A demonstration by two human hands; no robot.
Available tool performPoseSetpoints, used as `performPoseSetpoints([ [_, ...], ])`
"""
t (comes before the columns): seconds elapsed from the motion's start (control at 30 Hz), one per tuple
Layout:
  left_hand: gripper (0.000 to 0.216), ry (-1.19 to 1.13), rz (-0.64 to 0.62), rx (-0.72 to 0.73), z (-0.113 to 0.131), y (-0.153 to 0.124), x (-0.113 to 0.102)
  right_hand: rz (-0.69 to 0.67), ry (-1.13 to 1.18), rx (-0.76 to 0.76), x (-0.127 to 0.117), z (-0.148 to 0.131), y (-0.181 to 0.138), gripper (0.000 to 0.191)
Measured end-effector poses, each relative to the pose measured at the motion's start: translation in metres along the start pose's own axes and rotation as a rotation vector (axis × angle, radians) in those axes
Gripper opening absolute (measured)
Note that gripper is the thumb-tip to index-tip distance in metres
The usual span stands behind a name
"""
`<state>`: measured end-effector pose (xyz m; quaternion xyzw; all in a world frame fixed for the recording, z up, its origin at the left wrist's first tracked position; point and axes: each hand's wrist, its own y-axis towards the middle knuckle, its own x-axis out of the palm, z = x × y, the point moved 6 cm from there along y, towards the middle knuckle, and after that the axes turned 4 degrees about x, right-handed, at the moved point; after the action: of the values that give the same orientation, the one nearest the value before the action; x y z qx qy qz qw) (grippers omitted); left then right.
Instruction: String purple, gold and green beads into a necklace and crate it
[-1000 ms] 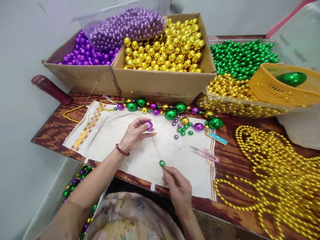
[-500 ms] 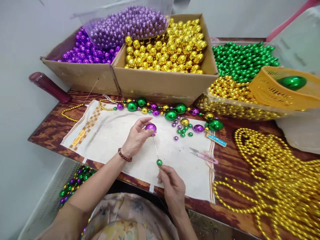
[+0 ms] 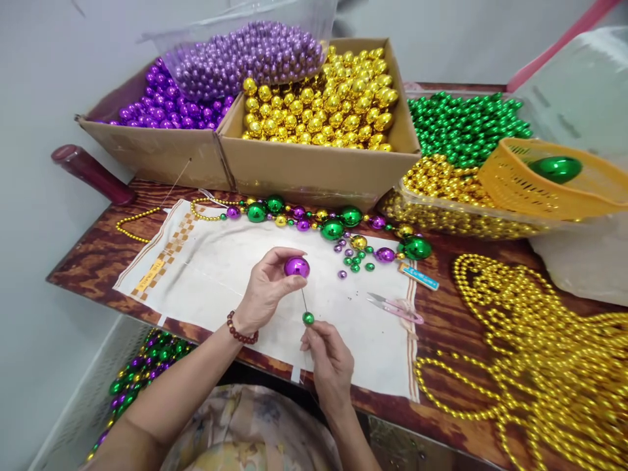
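A shiny purple bead (image 3: 297, 267) sits between the thumb and fingers of my left hand (image 3: 267, 288), above the white towel (image 3: 196, 261). Lower and to the right, my right hand (image 3: 330, 360) is closed in a pinch at a thin needle (image 3: 304, 299). A small green bead (image 3: 308, 318) is on the needle, just above my right fingertips. The needle's upper end reaches up to the purple bead; whether it is inside is hidden by my thumb. Loose small green beads (image 3: 355, 261) and a pair of pink-handled thread snips (image 3: 395, 307) lie to the right.
A strung garland (image 3: 331, 229) runs along the towel's far edge. Behind stand boxes of purple beads (image 3: 161, 98) and gold beads (image 3: 314, 111). At right are green beads (image 3: 461, 127), an orange basket (image 3: 510, 173) and gold bead strands (image 3: 554, 366). A maroon bottle (image 3: 93, 176) leans at left.
My left hand with the purple bead has come down, nearer the green bead, and more of the purple bead shows. The right hand stays pinched. The whole view has shifted slightly.
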<state>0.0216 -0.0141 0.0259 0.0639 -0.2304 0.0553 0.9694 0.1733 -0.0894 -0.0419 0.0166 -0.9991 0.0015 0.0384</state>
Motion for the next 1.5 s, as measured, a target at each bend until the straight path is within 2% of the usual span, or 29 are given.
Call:
performPoseSetpoints([
  [0.17,0.037,0.145,-0.026,0.177,0.023,-0.012,0.017,-0.027,0.040,0.042,0.003,0.004,0.001,0.011],
  [0.27,0.037,0.202,-0.027,0.223,0.028,-0.015,0.022,-0.033,0.058,0.057,0.005,0.005,-0.003,0.012],
  [0.47,0.035,0.153,0.007,0.130,0.022,-0.014,0.016,-0.011,0.032,0.009,0.001,-0.005,-0.009,0.015],
  [0.63,0.040,0.239,0.025,0.150,0.031,-0.015,0.017,-0.021,0.001,-0.002,0.002,-0.011,-0.005,0.015],
  [0.77,0.036,0.145,0.063,0.024,0.022,-0.010,0.013,-0.034,0.018,0.010,0.007,-0.010,-0.005,0.014],
  [0.83,0.035,0.091,0.053,-0.025,0.017,-0.008,0.012,0.000,0.018,0.032,0.006,-0.008,-0.006,0.013],
  [0.93,0.037,0.059,0.027,-0.025,0.016,-0.008,0.011,0.061,0.037,0.082,0.004,-0.005,-0.005,0.013],
  [1.13,0.034,-0.043,-0.073,-0.144,0.015,-0.006,0.008,0.051,0.082,0.145,0.005,-0.004,-0.001,0.013],
  [1.33,0.032,-0.040,0.019,-0.068,0.015,-0.003,0.001,0.046,0.044,0.060,0.006,0.001,-0.011,0.013],
  [1.5,0.034,-0.025,-0.015,-0.036,0.011,-0.009,0.008,0.101,0.043,0.033,0.007,0.001,-0.016,0.014],
])
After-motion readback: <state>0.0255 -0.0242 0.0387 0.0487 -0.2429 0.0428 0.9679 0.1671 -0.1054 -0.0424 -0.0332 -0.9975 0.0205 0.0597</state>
